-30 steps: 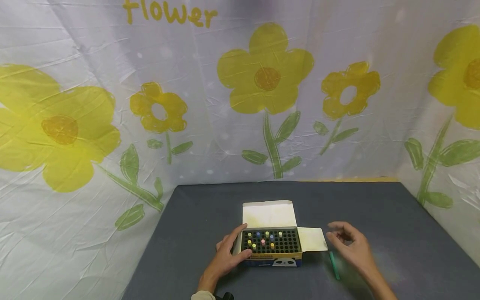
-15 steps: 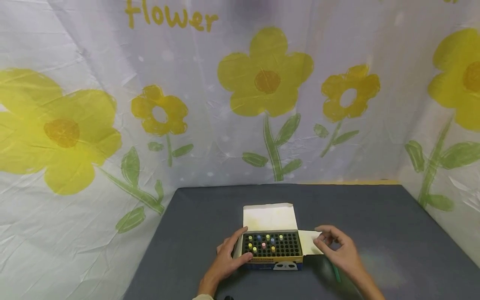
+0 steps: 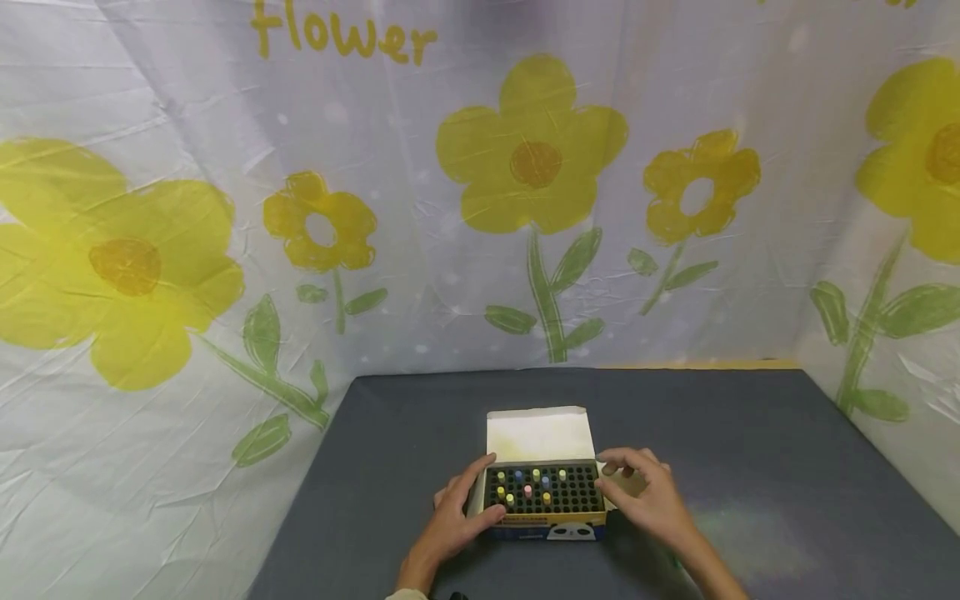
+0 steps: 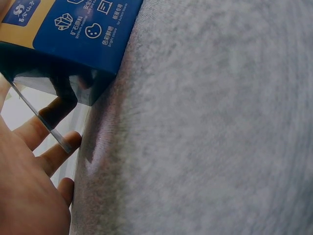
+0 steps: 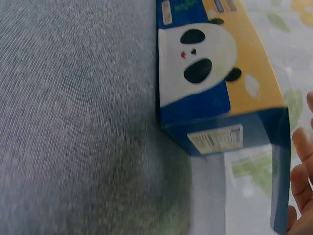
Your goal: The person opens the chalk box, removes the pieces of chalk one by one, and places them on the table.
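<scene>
A pale cloth backdrop (image 3: 420,275) painted with yellow flowers hangs behind the dark worktop (image 3: 405,450), and a cardboard box (image 3: 525,532) with a panda on its near face sits toward the worktop's near side. Its lid (image 3: 536,437) is folded back on the far side, baring a black holder (image 3: 581,493) full of holes; a few coloured sticks (image 3: 528,492) stand upright, mostly in its left half, while the holes at the right show dark. The left hand (image 3: 453,512) grips the box's left end, thumb at the near corner and index finger at the far one. The right hand (image 3: 648,496) is at the right end, its fingers loosely bent and a gap between thumb and index, apparently grasping nothing, though whether the tips touch the rim is hard to tell. The right flap (image 5: 280,186) sticks out just beside those fingers, so a sideways push could crease it or nudge the box round. If the left hand's hold slackened, a knock at the right end might slide the box, and squeezing both ends hard could buckle the thin card.
</scene>
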A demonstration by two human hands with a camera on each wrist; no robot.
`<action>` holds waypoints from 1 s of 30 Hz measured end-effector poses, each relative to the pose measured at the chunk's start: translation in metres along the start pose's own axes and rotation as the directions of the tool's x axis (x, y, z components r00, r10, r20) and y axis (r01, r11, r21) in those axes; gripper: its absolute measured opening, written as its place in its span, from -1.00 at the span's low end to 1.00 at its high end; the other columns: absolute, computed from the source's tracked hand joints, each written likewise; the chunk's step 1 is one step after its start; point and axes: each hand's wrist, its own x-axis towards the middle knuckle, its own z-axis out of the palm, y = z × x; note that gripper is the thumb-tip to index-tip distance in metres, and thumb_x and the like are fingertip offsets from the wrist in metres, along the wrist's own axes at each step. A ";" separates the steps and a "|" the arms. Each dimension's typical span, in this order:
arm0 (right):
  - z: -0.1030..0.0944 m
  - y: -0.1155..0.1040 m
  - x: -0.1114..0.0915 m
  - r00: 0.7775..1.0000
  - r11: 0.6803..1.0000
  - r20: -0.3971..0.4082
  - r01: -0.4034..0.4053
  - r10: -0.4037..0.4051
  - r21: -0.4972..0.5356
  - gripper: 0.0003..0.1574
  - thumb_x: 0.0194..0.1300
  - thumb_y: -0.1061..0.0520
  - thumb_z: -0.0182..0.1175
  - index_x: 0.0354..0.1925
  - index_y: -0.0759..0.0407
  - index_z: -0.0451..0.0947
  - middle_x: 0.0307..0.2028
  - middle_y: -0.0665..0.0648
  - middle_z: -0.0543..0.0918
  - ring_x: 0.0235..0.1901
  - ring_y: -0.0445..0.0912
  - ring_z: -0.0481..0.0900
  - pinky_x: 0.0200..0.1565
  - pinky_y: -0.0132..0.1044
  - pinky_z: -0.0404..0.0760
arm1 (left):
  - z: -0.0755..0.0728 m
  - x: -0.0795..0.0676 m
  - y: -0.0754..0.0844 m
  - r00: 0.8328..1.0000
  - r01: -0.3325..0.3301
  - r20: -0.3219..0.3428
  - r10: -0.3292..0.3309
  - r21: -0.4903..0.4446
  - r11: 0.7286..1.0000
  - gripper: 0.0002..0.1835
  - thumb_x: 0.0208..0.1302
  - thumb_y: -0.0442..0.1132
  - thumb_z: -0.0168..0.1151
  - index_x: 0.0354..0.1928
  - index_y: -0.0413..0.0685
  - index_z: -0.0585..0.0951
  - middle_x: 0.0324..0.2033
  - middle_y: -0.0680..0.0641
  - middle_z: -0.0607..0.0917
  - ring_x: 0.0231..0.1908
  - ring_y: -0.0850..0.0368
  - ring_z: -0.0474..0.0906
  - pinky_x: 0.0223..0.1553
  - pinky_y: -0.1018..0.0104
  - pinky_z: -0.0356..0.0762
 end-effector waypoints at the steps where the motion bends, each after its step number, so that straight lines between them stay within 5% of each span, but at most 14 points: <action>1: 0.002 -0.001 0.001 1.000 1.000 0.006 0.005 -0.005 0.011 -0.60 0.07 0.28 0.52 -0.08 0.08 0.70 -0.33 -0.06 0.66 -0.34 -0.17 0.36 -0.12 -0.15 0.09 | 0.000 0.000 0.000 1.000 0.002 -0.001 -0.002 0.003 1.000 -0.22 0.26 0.12 0.36 0.50 0.62 0.26 0.48 0.06 0.40 0.41 -0.17 0.32 0.26 -0.42 -0.05; 10: 0.020 -0.004 0.006 0.998 1.000 0.064 -0.005 0.004 0.018 -0.59 0.05 0.26 0.54 -0.10 0.04 0.70 -0.32 -0.06 0.65 -0.32 -0.16 0.36 -0.05 -0.02 0.01 | 0.001 -0.001 0.001 1.000 0.011 0.004 -0.011 0.007 1.000 -0.22 0.27 0.13 0.35 0.50 0.61 0.26 0.48 0.02 0.40 0.41 -0.20 0.31 0.25 -0.43 -0.06; 22: 0.034 -0.002 0.015 0.993 0.986 0.059 0.109 -0.102 -0.127 -0.52 -0.07 0.30 0.59 -0.15 0.02 0.70 -0.38 -0.08 0.66 -0.33 -0.18 0.26 -0.12 -0.07 -0.06 | 0.001 0.000 0.001 0.999 0.032 -0.009 -0.032 0.018 0.999 -0.22 0.26 0.15 0.36 0.48 0.66 0.26 0.47 0.04 0.41 0.41 -0.20 0.28 0.23 -0.46 -0.02; 30: 0.037 -0.005 0.018 0.992 0.974 0.118 0.070 -0.045 -0.214 -0.61 -0.04 0.25 0.60 -0.21 -0.02 0.72 -0.40 -0.10 0.64 -0.29 -0.25 0.19 -0.10 -0.04 -0.05 | 0.003 0.000 0.000 0.999 0.031 -0.025 -0.031 0.028 0.999 -0.21 0.24 0.15 0.36 0.49 0.64 0.27 0.41 0.00 0.47 0.34 -0.14 0.35 0.21 -0.38 0.02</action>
